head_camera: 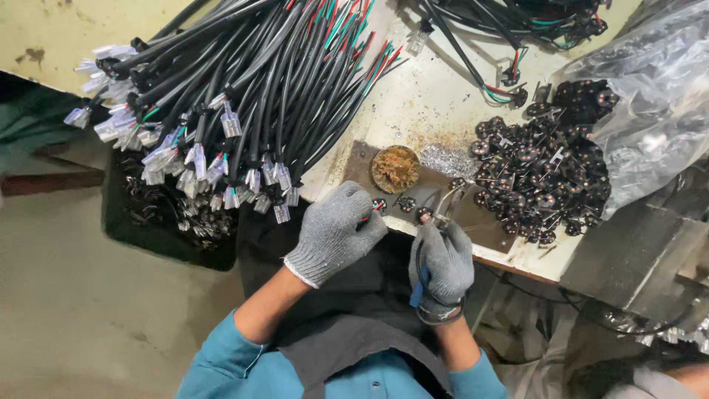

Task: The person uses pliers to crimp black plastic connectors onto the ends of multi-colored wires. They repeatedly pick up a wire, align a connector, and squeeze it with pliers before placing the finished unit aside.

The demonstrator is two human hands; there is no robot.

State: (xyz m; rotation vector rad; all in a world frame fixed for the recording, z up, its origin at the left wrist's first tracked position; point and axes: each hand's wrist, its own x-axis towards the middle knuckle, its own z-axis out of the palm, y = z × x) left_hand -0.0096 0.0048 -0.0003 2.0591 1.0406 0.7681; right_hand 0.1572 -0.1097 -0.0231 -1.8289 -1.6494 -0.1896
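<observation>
My left hand, in a grey knit glove, pinches the stripped end of a thin wire with red and green cores at the table's front edge. My right hand, also gloved, grips a blue-handled soldering tool. Its metal tip points at small black round parts on a dark plate. Both hands meet close together over that plate.
A big bundle of black cables with clear plastic connectors hangs over the table's left edge above a black bin. A round tin of brown paste, silvery solder scraps, a heap of black round parts and a clear plastic bag lie to the right.
</observation>
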